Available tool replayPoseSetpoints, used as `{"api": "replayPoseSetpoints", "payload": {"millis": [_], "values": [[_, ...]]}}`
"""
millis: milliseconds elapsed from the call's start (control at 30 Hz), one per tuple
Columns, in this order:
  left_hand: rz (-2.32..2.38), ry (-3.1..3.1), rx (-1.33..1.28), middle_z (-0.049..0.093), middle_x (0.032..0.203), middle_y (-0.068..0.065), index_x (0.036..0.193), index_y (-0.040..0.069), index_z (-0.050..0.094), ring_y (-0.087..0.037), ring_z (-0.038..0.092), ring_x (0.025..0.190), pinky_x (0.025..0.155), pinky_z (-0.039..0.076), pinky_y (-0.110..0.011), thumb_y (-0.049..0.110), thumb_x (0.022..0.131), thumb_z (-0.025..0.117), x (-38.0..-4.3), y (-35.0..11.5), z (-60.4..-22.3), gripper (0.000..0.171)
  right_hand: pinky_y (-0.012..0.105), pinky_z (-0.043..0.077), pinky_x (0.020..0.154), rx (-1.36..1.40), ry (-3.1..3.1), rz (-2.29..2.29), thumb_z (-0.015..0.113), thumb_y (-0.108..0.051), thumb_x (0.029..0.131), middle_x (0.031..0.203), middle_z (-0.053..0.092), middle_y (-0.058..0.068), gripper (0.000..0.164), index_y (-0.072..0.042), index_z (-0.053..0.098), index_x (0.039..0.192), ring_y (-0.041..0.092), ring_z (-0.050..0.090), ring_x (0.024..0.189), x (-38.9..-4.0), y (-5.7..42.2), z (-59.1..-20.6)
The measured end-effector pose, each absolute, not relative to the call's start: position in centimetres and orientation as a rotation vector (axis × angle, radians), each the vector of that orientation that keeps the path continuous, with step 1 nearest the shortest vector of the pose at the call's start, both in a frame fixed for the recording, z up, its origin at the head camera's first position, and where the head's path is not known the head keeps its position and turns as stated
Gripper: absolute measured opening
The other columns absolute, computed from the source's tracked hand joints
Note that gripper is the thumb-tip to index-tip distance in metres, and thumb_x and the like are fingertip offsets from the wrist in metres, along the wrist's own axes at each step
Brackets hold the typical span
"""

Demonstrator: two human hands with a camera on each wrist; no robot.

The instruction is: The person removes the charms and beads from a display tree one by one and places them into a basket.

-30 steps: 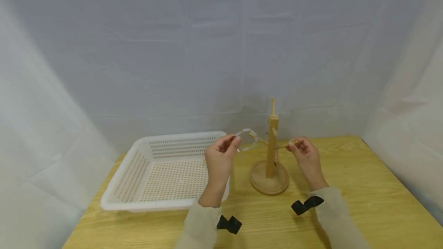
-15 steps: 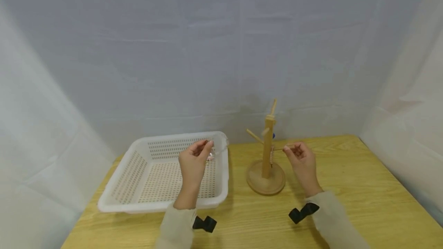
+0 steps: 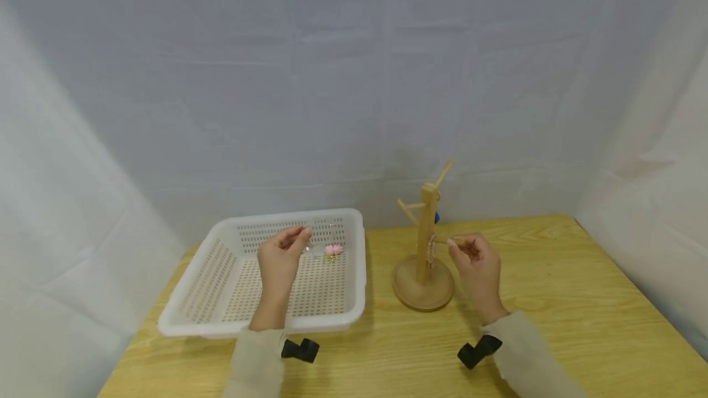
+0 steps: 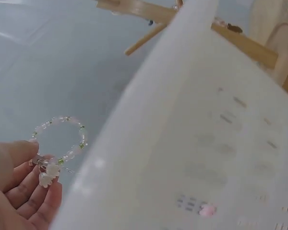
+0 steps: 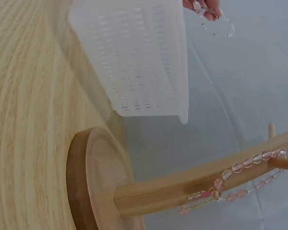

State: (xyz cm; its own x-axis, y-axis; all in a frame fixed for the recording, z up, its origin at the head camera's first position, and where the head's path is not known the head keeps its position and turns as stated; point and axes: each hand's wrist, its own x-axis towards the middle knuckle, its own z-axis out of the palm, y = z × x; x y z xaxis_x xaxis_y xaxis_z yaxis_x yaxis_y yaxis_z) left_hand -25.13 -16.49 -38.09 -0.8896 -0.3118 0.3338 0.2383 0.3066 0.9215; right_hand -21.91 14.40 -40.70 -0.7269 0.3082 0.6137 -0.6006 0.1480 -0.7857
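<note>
Over the white basket, my left hand (image 3: 279, 263) pinches a beaded bracelet (image 4: 82, 136) between thumb and fingers. It has clear and green beads, with whitish flower charms (image 4: 49, 175) hanging by the fingertips. My right hand (image 3: 478, 269) pinches a side peg (image 3: 442, 240) of a wooden stand (image 3: 424, 226) with a round base. On that peg hangs a pink and clear beaded bracelet (image 5: 237, 167), its charm dangling against the post. Only a sliver of the right hand shows in the right wrist view.
The white perforated basket (image 3: 359, 275) stands left of the stand on a wooden table (image 3: 398, 349). Pink flower charms (image 3: 333, 250) show inside its right part. Something blue (image 3: 437, 217) hangs behind the post. A pale curtain (image 3: 354, 109) closes off the back.
My left hand has carried the bracelet leftward from beside the stand to over the basket. The stand has turned, its pegs pointing differently, while my right hand stays at the side peg.
</note>
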Motion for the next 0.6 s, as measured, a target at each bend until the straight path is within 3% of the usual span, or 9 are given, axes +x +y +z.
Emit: {"api": "replayPoseSetpoints", "payload": {"millis": [267,467,600], "values": [[-1.517,-2.2,0.097,0.071,0.095,-0.015,0.103,0.002,0.071,0.0,0.062,0.071,0.064,0.052,-0.014,0.025,0.085,0.071,-25.5,-18.4,-38.3,0.029,0.013,0.051,0.074,0.28,-1.769,1.642,0.067,0.011,0.08,0.086,0.064,-0.002,0.01,0.011,0.062,0.089,0.001,0.061,0.078,-23.0,14.6,-42.5],[-1.479,-2.233,0.121,0.071,0.094,-0.015,0.102,0.002,0.071,0.0,0.062,0.069,0.062,0.051,-0.014,0.023,0.085,0.071,-25.6,-19.4,-38.3,0.027,0.015,0.052,0.071,0.269,-1.996,1.663,0.068,0.0,0.084,0.088,0.067,0.009,0.014,0.005,0.065,0.097,0.001,0.062,0.078,-22.4,15.8,-41.6],[-1.456,-2.282,0.152,0.071,0.094,-0.014,0.103,0.004,0.071,-0.006,0.064,0.072,0.062,0.051,-0.015,0.023,0.087,0.07,-25.5,-20.1,-38.2,0.025,0.016,0.051,0.074,0.337,-2.129,1.637,0.059,-0.009,0.093,0.096,0.069,0.001,0.019,0.004,0.066,0.104,0.0,0.061,0.085,-22.3,17.1,-40.4]]}}
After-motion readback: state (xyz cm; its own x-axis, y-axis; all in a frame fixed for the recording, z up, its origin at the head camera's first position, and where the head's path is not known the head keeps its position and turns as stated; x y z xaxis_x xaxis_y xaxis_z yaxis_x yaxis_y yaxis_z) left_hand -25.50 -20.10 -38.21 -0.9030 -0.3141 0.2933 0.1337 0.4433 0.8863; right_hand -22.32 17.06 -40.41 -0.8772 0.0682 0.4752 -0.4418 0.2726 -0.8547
